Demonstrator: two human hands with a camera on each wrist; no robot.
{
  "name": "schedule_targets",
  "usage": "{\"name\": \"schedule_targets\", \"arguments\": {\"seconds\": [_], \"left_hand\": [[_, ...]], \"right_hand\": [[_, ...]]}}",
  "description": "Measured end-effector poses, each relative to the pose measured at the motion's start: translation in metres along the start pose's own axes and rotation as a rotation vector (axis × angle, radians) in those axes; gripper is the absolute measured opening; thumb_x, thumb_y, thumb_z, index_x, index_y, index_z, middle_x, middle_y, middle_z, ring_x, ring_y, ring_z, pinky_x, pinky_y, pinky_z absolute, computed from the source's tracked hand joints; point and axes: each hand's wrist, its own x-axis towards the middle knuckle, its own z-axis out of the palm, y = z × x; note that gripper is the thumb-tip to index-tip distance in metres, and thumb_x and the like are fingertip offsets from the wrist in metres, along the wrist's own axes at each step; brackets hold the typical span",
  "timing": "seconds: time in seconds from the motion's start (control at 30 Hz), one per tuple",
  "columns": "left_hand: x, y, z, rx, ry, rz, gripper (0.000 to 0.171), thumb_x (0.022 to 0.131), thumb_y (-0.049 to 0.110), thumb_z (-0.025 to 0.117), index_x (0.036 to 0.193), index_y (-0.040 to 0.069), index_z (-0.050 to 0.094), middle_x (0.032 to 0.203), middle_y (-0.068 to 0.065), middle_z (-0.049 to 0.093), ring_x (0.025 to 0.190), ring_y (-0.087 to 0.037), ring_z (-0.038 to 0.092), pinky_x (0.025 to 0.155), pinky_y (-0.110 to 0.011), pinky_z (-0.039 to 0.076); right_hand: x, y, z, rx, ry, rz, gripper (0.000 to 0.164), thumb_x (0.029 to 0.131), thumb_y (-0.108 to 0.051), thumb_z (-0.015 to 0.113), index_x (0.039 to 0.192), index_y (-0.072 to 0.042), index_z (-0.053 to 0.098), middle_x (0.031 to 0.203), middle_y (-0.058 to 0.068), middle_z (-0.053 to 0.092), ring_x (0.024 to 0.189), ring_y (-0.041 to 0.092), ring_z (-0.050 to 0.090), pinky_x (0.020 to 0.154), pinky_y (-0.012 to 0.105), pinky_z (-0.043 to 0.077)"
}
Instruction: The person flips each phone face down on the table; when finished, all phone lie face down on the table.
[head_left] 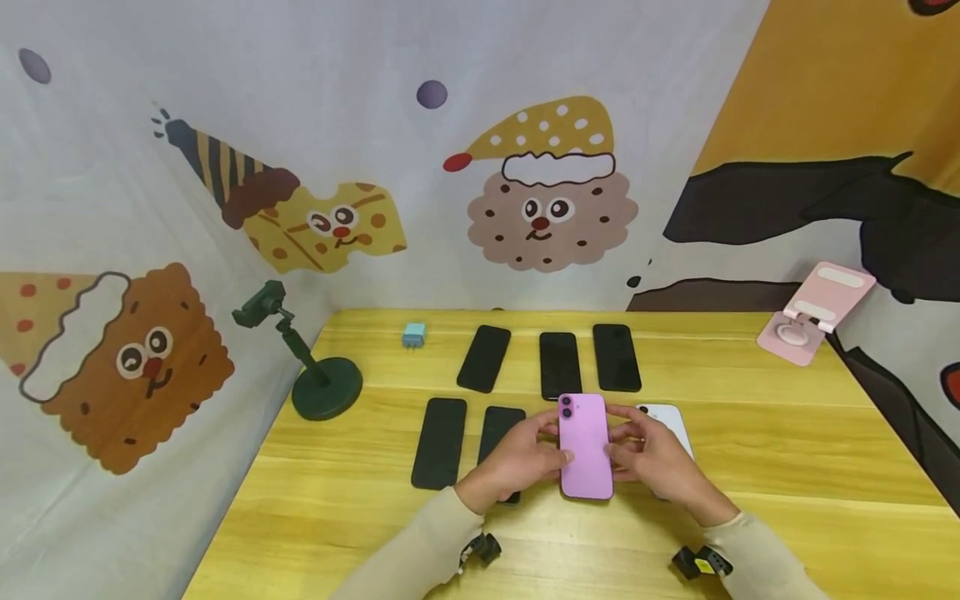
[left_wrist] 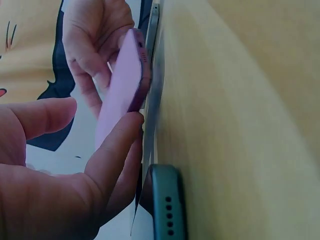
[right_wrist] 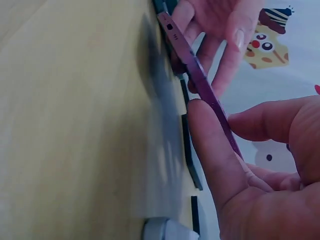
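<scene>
1. Supporting the pink phone [head_left: 587, 467] with both hands, off the table [head_left: 787, 442], back face up, slightly tilted. It's well forward of the table's back edge, about midway between the left and right edges.
2. Pink phone: lens end toward the back edge, port end toward the person.
3. Left hand [head_left: 520, 458]: fingers nearly straight, touching the phone's left side from below. Thumb spread, with a gap to the phone in the left wrist view. Carrying, not pinching.
4. Right hand [head_left: 658, 457]: pinching the phone's right side, thumb on the back, one finger underneath. Other fingers partly hidden.
5. Front row, flat on the table: two black phones [head_left: 439, 442] [head_left: 497, 425] toward the left edge, the nearer one partly covered by the left hand. White phone [head_left: 673, 419] on the right-edge side, partly behind the right hand.
6. Row nearer the back edge: three black phones [head_left: 483, 358] [head_left: 560, 364] [head_left: 617, 357], dark faces up, leftmost slanted.
7. Charger [head_left: 414, 333] near the back edge, left of that row, prongs facing forward.
8. Green stand [head_left: 327, 390] by the left edge, near the back-left corner. Pink stand [head_left: 827, 294] near the back-right corner.
9. Cartoon cloth [head_left: 360, 100] hangs behind the back edge.
</scene>
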Motion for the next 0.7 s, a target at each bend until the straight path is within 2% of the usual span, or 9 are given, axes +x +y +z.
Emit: {"name": "schedule_targets", "arguments": {"seconds": [0.13,0.27,0.53,0.7], "left_hand": [[0.0009,0.001,-0.0002,0.08,0.004,0.011,0.07,0.098,0.01,0.074,0.161,0.01,0.045,0.126,-0.012,0.058,0.089,-0.014,0.068,0.079,-0.031,0.063],[0.0016,0.002,0.0005,0.134,0.018,0.006,0.067,0.098,0.013,0.075,0.159,0.009,0.047,0.125,-0.011,0.06,0.09,-0.013,0.067,0.073,-0.026,0.058],[0.002,0.0033,0.0038,0.173,0.01,-0.037,0.06,0.098,0.017,0.075,0.152,0.001,0.054,0.12,-0.005,0.069,0.088,-0.011,0.068,0.066,-0.025,0.051],[0.003,0.0036,0.006,0.196,0.022,-0.033,0.056,0.098,0.016,0.075,0.148,-0.002,0.057,0.116,-0.005,0.072,0.084,-0.01,0.066,0.063,-0.024,0.048]], "right_hand": [[0.0028,0.0072,0.0009,-0.039,0.011,-0.004,0.065,0.098,-0.001,0.07,0.158,-0.002,0.043,0.117,0.023,0.067,0.092,0.025,0.074,0.069,0.038,0.067],[0.0048,0.0112,0.0018,-0.083,0.026,0.001,0.064,0.097,0.0,0.069,0.156,-0.001,0.045,0.114,0.02,0.068,0.092,0.024,0.072,0.068,0.035,0.066],[0.0033,0.0113,0.0051,-0.217,0.069,-0.013,0.063,0.094,0.002,0.073,0.153,0.005,0.051,0.112,0.017,0.071,0.088,0.02,0.07,0.063,0.029,0.064],[0.0019,0.0104,0.0064,-0.284,0.088,-0.034,0.062,0.093,0.001,0.075,0.151,0.005,0.054,0.118,0.018,0.072,0.088,0.018,0.071,0.061,0.025,0.063]]}}
